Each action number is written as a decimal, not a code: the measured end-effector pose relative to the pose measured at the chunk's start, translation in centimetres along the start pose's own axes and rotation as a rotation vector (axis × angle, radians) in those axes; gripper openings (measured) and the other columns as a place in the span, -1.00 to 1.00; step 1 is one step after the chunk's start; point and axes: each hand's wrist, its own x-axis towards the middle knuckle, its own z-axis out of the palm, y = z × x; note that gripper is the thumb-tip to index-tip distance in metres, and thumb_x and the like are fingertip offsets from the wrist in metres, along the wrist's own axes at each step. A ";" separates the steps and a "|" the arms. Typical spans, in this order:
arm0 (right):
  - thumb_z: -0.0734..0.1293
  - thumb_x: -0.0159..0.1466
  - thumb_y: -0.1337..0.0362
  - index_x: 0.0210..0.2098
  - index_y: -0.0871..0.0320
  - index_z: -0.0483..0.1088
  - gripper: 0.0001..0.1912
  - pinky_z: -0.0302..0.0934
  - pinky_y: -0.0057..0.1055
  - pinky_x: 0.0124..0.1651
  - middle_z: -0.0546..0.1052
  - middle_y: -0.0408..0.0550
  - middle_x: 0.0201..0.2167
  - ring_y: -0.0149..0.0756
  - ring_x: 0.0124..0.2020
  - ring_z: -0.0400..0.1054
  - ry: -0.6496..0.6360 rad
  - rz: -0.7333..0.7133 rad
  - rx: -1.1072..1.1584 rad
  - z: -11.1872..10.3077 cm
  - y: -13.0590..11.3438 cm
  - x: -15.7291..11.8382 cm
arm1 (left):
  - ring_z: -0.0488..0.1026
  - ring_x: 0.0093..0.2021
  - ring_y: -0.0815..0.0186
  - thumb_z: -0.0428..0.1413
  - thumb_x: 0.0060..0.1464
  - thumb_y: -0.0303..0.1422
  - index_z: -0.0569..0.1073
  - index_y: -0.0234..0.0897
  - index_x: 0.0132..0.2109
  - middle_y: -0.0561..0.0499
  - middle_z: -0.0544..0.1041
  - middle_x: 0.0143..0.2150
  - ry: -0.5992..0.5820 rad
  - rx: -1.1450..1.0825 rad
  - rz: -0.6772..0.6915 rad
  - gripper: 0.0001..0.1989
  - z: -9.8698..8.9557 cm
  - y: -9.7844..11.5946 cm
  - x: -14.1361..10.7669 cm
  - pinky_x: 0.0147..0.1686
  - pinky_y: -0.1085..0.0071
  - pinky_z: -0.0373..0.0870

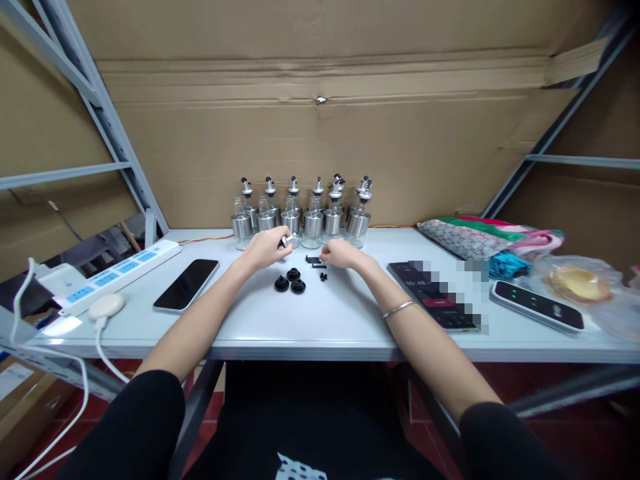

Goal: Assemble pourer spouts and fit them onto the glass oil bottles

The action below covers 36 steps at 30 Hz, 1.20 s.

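Left hand (267,247) pinched a spout (291,239), right hand (341,253) curled by strips (313,259), grip unclear; caps (299,286) sat close, probably for easy reach.

A small silver-and-black pourer top (287,241) tilts in the left hand (267,249). At its six o'clock, three round, stepped black stoppers (293,274) sit clustered; slim black pieces (313,260) lie at four o'clock, by the right hand (339,253), with tiny black bits (323,276) at their five o'clock.
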 end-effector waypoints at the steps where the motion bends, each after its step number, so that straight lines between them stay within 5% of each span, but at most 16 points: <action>1: 0.25 0.15 0.37 -0.34 0.23 0.55 -0.78 0.14 -0.50 -0.31 0.59 0.05 -0.31 -0.25 -0.27 0.43 -0.004 -0.013 0.002 -0.2 0.1 -0.1 | 0.37 -0.41 0.33 0.01 0.06 -0.29 0.37 -0.25 -0.24 0.03 0.49 -0.34 -0.002 0.000 0.004 -0.84 0.0 0.0 0.0 -0.41 0.47 0.18; 7: 0.25 0.11 0.48 -0.28 0.18 0.57 -0.71 0.20 -0.61 -0.27 0.62 -0.10 -0.33 -0.35 -0.28 0.45 -0.120 -0.155 0.079 -1.0 0.1 -0.7 | 0.38 -0.40 0.32 0.01 0.06 -0.29 0.37 -0.25 -0.25 0.03 0.49 -0.34 -0.002 -0.004 0.025 -0.85 0.1 -0.1 0.0 -0.40 0.46 0.18; 13: 0.24 0.15 0.48 -0.24 0.20 0.57 -0.71 0.23 -0.60 -0.13 0.61 -0.09 -0.21 -0.32 -0.18 0.46 -0.100 -0.211 0.126 -0.4 -0.6 -0.5 | 0.38 -0.39 0.32 0.01 0.06 -0.28 0.37 -0.26 -0.26 0.02 0.48 -0.35 -0.002 0.000 0.049 -0.84 0.1 0.0 0.0 -0.40 0.46 0.19; 19: 0.16 0.19 0.51 -0.13 0.25 0.53 -0.63 0.22 -0.47 -0.04 0.58 0.05 -0.14 -0.21 -0.10 0.44 0.011 -0.132 0.018 0.0 0.0 0.0 | 0.39 -0.38 0.32 0.02 0.07 -0.28 0.37 -0.27 -0.24 0.02 0.49 -0.34 -0.010 0.003 0.055 -0.84 0.2 0.1 0.0 -0.39 0.45 0.20; 36: 0.18 0.15 0.53 -0.17 0.22 0.55 -0.62 0.26 -0.52 -0.06 0.58 -0.03 -0.14 -0.26 -0.11 0.45 -0.060 -0.161 0.058 0.0 0.3 0.0 | 0.40 -0.32 0.30 0.00 0.11 -0.24 0.37 -0.28 -0.21 -0.02 0.46 -0.24 -0.022 0.009 0.135 -0.80 0.2 0.1 0.0 -0.33 0.43 0.26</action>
